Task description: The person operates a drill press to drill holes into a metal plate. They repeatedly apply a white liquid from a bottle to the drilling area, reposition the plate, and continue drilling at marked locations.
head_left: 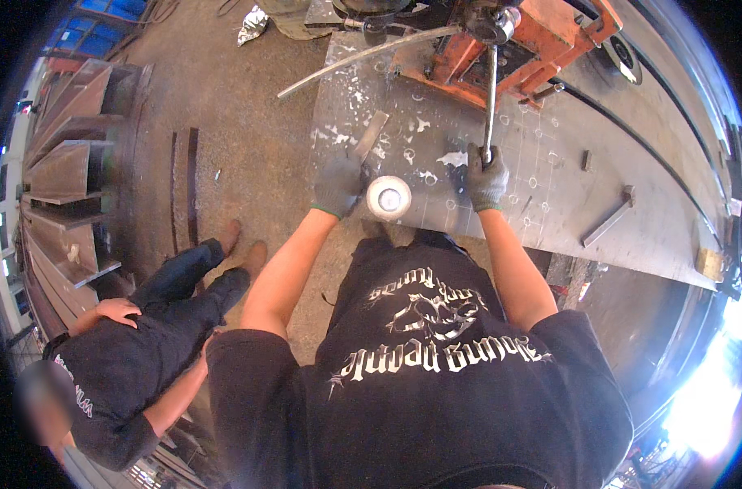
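My right hand (486, 177), in a grey work glove, grips the lower end of a long metal lever handle (490, 98) that runs up to an orange drilling machine (517, 45) standing on a large steel plate (550, 204). My left hand (338, 186), also gloved, rests at the plate's near edge and seems to hold a flat metal strip (371, 134). Just right of that hand stands a white round container (389, 198). The plate carries chalk circles and a marked grid.
Another person in black (134, 342) crouches at the lower left on the dirt floor. Steel beams (65, 171) are stacked at the far left. A small metal bar (609, 216) and a wooden block (709, 262) lie on the plate's right side. A curved rod (363, 57) juts out leftward.
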Motion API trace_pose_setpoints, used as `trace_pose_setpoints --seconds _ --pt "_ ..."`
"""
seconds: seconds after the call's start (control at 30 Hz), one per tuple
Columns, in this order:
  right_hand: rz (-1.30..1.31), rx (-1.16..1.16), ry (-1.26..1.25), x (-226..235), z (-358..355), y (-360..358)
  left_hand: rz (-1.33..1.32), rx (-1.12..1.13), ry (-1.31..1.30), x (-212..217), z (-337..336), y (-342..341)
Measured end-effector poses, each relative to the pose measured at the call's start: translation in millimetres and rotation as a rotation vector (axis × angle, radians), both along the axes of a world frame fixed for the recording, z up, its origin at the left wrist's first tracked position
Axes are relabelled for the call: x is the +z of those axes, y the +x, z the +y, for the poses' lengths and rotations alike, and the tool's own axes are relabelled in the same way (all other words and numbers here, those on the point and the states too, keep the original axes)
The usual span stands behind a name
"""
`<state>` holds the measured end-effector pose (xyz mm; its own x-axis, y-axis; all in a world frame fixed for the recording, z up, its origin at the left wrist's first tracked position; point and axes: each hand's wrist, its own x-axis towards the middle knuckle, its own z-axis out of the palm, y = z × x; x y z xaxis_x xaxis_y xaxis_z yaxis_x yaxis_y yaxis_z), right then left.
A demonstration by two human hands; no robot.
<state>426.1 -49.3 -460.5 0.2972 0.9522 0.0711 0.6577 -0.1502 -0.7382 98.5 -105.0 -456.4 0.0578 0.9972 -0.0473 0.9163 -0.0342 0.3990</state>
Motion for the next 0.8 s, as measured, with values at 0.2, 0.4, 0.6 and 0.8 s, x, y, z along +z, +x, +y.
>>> trace_pose_setpoints --seconds 0.2,0.4,0.6,0.8 --pt "0.004 -0.035 -0.036 1.2 6.0 -3.7 0.086 0.135 0.038 -11.9 58.6 -21.0" --pt "-0.024 -0.032 0.002 4.8 4.9 -4.1 0.06 0.073 0.141 -13.6 154.3 -4.9" --pt "-0.086 0.076 -0.012 4.1 11.5 7.1 -0.242 0.886 0.046 -103.0 192.8 -132.6" --pt "-0.44 0.06 0.112 51.3 33.6 121.4 0.01 0.604 0.051 -17.8 90.8 -91.1"
